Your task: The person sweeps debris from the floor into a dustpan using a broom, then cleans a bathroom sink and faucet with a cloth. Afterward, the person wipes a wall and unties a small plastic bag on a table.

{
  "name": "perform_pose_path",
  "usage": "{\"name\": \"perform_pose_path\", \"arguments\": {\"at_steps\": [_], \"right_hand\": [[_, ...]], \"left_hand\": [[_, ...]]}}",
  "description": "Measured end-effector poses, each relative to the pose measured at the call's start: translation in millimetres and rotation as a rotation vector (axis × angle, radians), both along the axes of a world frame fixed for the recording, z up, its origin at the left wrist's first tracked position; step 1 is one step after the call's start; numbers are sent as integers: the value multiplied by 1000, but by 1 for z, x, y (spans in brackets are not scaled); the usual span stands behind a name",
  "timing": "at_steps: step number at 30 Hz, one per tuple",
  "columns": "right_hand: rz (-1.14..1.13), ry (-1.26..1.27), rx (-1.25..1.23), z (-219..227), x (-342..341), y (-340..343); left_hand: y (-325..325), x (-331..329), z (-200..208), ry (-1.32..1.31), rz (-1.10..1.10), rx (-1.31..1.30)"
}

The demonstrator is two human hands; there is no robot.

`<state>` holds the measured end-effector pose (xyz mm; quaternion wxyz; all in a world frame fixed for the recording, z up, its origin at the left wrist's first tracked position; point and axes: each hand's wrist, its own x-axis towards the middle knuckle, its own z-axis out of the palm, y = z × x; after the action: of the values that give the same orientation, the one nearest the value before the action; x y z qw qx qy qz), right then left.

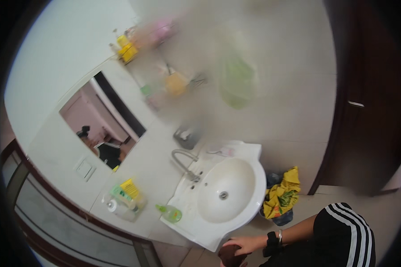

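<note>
At the lower edge, beside the front of the white washbasin [254,209], my right hand [241,244] is closed over a dark reddish-brown object [231,257]. Its lower part is cut off by the frame, and its kind does not show. A black band [272,244] and a silver bracelet sit on that wrist, below a black sleeve with white stripes [349,229]. Bits of skin under the brown object may be my left hand, but its fingers are mostly out of frame. A curved grey tap [182,155] rises at the basin's back, and a green pump bottle [170,213] stands on its left rim.
A clear wall holder [124,202] carries bottles and a yellow packet. Above hang a mirror [102,120] and a blurred shelf with several items. A yellow bag [283,196] sits right of the basin, near a dark door [370,133]. Haze blurs the upper middle.
</note>
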<state>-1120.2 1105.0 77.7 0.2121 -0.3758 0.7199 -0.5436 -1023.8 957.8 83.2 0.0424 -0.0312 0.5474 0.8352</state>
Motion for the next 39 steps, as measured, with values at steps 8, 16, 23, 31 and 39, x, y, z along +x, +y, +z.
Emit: {"name": "perform_pose_path", "arguments": {"at_steps": [8, 16, 23, 31, 39], "right_hand": [[-207, 421, 79, -4, 39, 53], [-376, -60, -73, 33, -7, 143], [-525, 216, -494, 140, -97, 177], [29, 125, -47, 167, -116, 207], [-415, 348, -411, 243, -101, 255]], "left_hand": [[29, -14, -7, -66, -306, 76], [81, -40, -10, -119, -508, 125], [151, -70, 0, -107, -575, 21], [188, -89, 12, -30, -509, -219], [193, -92, 8, 6, -491, -381]]}}
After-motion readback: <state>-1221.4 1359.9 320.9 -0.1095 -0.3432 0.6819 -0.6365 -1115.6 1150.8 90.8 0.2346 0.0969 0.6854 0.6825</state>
